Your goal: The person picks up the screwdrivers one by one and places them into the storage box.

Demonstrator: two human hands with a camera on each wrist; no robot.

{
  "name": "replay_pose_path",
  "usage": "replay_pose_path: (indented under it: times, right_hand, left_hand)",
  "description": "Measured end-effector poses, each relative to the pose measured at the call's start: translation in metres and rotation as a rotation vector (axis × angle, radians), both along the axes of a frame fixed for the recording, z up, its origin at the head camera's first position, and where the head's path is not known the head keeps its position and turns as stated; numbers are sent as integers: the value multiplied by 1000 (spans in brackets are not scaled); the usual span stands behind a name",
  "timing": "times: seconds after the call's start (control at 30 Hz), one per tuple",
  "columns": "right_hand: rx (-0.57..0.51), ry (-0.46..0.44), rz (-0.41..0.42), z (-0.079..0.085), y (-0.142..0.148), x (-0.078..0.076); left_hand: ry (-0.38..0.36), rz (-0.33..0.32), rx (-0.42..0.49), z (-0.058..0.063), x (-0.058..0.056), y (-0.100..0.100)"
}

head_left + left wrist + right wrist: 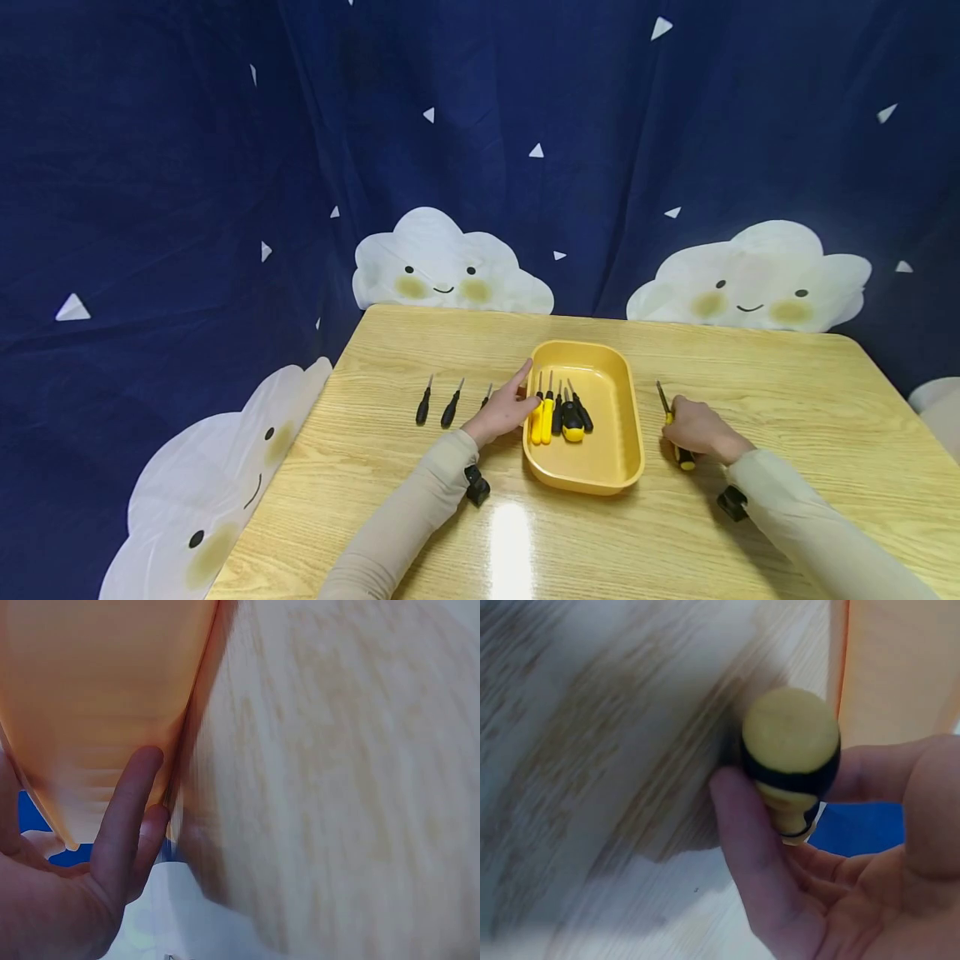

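A yellow tray stands on the table with several screwdrivers in its left half, among them yellow-handled ones and a stubby black-and-yellow one. My left hand holds the tray's left side, thumb over the rim; in the left wrist view its fingers lie along the outer wall. Right of the tray, my right hand grips a screwdriver by its yellow-and-black handle, thumb and fingers on either side. The blade points away from me, and the handle's rounded yellow end faces the right wrist camera.
Left of the tray, two black-handled screwdrivers lie in a row, blades pointing away. A third is partly hidden by my left hand. Behind the wooden table hangs a dark blue curtain with clouds and white triangles.
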State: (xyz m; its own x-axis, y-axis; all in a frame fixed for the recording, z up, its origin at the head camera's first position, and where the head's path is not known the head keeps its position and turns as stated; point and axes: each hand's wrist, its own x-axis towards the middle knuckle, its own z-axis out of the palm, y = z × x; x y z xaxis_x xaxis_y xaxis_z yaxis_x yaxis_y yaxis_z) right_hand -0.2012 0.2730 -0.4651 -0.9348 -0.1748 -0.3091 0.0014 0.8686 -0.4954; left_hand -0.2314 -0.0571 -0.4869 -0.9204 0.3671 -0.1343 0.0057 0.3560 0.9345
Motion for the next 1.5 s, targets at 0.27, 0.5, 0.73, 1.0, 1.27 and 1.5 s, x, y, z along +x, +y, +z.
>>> replay_pose_path:
  times: [0.27, 0.5, 0.73, 1.0, 1.27, 1.5]
  right_hand:
    - [-114, -83, -40, 3, 7, -1]
    - [-334, -139, -110, 3, 9, -3]
    - [-532, -244, -136, 2, 10, -8]
    - [-664, -286, -126, 7, 12, -11]
    - [-767, -319, -115, 18, 7, -13]
    - [-803, -317, -109, 26, -1, -14]
  left_hand:
    - [-24, -4, 31, -1, 0, 0]
    - [-21, -3, 19, -1, 0, -1]
    - [-23, -3, 24, -1, 1, 0]
    - [-14, -3, 14, -1, 1, 0]
    - [-12, -6, 17, -1, 0, 0]
    - [8, -7, 2, -2, -1, 0]
